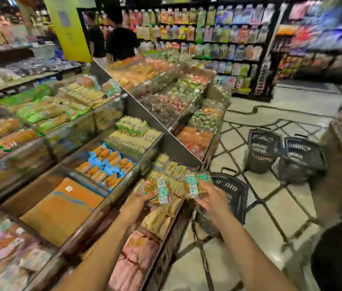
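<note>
I stand at a shop's tiered display of snack bins. My left hand (142, 199) grips a clear snack packet with a green and white label (159, 192) over the front bin of yellowish packets (165, 215). My right hand (212, 199) holds a second packet of the same kind (196, 185), just right of the first, above a black shopping basket (237, 193) on the floor. The two packets are a little apart. The frame is blurred.
Bins of blue-wrapped snacks (107, 166), an orange box (65, 208) and pink packets (136, 263) lie around my arms. Two more black baskets (287, 152) stand on the tiled floor to the right. A person in black (121, 43) stands at far shelves.
</note>
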Demonstrator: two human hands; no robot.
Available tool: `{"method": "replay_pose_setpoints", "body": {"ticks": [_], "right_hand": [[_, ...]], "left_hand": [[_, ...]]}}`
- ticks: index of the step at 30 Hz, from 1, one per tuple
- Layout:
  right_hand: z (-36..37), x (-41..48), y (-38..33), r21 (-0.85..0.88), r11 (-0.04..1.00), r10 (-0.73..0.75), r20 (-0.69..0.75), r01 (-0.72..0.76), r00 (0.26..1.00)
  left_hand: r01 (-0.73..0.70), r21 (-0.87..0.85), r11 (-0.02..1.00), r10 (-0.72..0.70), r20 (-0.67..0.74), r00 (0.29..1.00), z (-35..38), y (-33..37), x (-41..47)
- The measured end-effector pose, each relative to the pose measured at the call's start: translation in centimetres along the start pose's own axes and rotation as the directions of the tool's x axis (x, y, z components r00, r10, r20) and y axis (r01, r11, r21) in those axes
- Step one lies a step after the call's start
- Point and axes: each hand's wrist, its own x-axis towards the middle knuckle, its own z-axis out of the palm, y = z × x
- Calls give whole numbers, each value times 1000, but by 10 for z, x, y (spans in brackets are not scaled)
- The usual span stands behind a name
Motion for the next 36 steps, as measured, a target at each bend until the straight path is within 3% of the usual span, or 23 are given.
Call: {"method": "replay_pose_setpoints", "body": {"ticks": [5, 14, 29, 36], "right_hand": [[-60, 25, -32, -6, 1000, -20, 4, 20, 1000], [-137, 79, -56, 24, 999, -32, -126, 35, 992], [-174, 225, -95, 76, 996, -17, -352, 47, 936], [-198, 279, -98, 142, 990, 52, -423, 10, 905]], "left_hand": [[38, 8, 999, -38, 68, 997, 62, -20, 39], [129, 69, 989, -139, 169, 976, 158, -33, 100], [235, 253, 938, -310, 318, 896, 256, -53, 333], [323, 268, 908, -404, 344, 848, 281, -61, 395]]}}
